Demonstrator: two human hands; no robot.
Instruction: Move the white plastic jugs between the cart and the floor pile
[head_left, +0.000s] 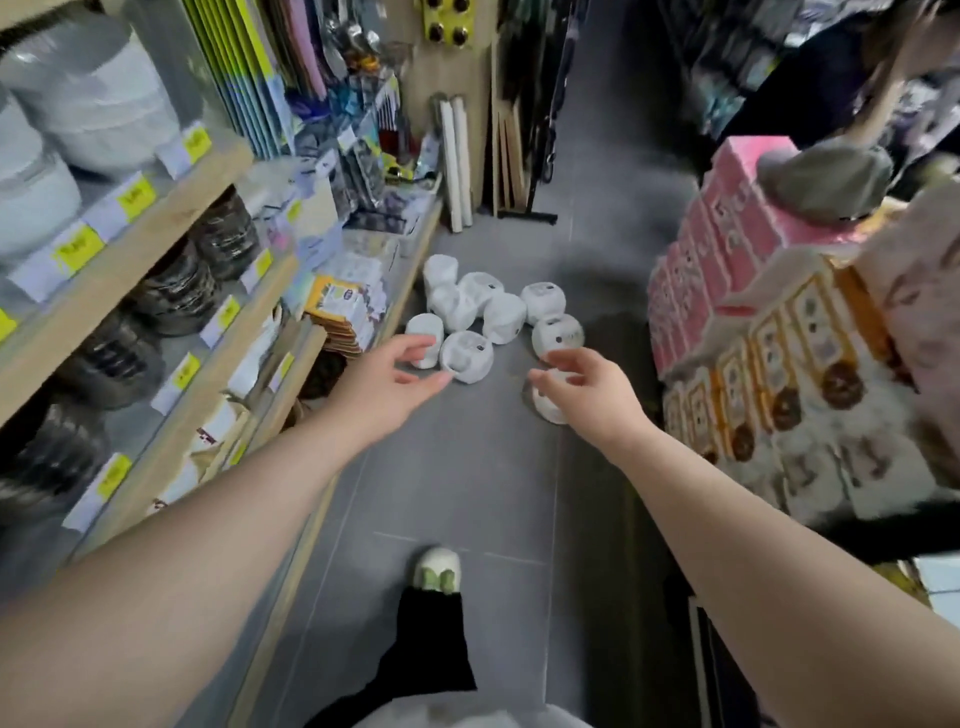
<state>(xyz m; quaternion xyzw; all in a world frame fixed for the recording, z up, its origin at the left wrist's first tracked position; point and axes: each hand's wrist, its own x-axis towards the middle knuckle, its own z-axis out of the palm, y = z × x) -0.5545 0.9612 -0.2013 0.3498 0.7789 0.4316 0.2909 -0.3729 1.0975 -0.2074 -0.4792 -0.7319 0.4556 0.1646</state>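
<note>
So both hands are out in front with nothing in them: the left hand (395, 376) has its fingers loosely spread and relaxed, and the right hand (582, 389) is the same, fingers apart and a bit drooped, neither one gripping anything. They're hovering over a cluster of white plastic-wrapped round packs (483, 312) dumped on the grey tiled floor (467, 493), sitting at about 12 o'clock from the hands. The left fingertips are right by the nearest wrapped pack with a dark label (466, 357), at roughly 1 o'clock of that hand; whether they're touching it, can't tell, the frame's blurry. The right hand covers part of another white round pack (550, 408) lying apart from the pile, just under the palm at 6 o'clock. Further out, at 9 o'clock there's a wooden shelf unit with yellow price tags (156, 291), holding stacked white bowls (88, 104) up top, and at 3 o'clock a stack of pink and white cartons (737, 291). What I'd worry about: those packs look round and slippery, so a sloppy grab could send one rolling under the shelf, and the foot in a white slipper (437, 569) at 6 o'clock is close enough to kick a stray. The aisle's tight too, so an elbow could clip the cartons.
</note>
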